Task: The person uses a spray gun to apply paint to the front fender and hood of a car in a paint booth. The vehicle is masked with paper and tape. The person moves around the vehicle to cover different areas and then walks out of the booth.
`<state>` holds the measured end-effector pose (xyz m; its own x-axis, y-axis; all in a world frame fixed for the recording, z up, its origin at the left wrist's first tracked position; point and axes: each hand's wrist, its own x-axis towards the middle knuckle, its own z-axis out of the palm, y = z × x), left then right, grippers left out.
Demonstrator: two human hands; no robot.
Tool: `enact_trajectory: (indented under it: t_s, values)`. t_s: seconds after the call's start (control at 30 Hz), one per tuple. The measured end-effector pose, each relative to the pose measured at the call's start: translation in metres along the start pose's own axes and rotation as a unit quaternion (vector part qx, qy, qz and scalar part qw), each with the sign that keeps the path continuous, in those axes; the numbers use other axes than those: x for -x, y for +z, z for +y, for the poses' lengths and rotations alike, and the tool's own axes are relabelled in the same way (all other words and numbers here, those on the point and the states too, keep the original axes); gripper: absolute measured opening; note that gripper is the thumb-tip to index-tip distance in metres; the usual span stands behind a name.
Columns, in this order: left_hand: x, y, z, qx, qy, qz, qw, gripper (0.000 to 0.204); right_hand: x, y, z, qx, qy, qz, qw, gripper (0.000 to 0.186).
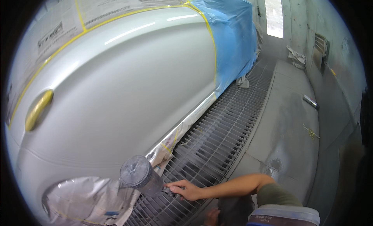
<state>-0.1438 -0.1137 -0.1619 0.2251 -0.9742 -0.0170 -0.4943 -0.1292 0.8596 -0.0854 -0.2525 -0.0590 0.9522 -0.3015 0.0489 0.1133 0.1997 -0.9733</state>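
My right hand reaches in from the lower right, its fingers wrapped round the handle of a spray gun. A round, greyish, see-through cup sits on top of the gun and hides much of its body. The gun is in front of the lower edge of a pale silver-white car door panel; whether spray is coming out cannot be seen. My left hand shows only in part at the lower edge, beside a dark trouser leg, and its fingers are too blurred and cut off to read.
Yellow tape covers the door handle. Masking paper, blue plastic film and silvery wheel covering surround the panel. A floor grate runs alongside. On the grey floor lie a metallic cylinder and yellow tape scraps.
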Motion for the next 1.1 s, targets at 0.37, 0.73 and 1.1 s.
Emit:
enact_trajectory:
  t_s: [0.37, 0.73, 1.1]
  values:
    - [-0.028, -0.080, 0.106, -0.192, 0.086, -0.115, 0.971, 0.057, 0.017, 0.016, -0.285, -0.128, -0.097, 0.025, 0.987, 0.043]
    - [0.030, -0.135, 0.160, -0.127, -0.317, -0.383, 0.859, 0.056, 0.086, -0.141, -0.525, -0.099, -0.092, 0.158, 0.978, 0.051]
    - [0.056, -0.202, 0.191, -0.153, -0.472, -0.385, 0.778, 0.058, -0.001, -0.358, -0.644, -0.005, -0.059, 0.350, 0.935, 0.067]
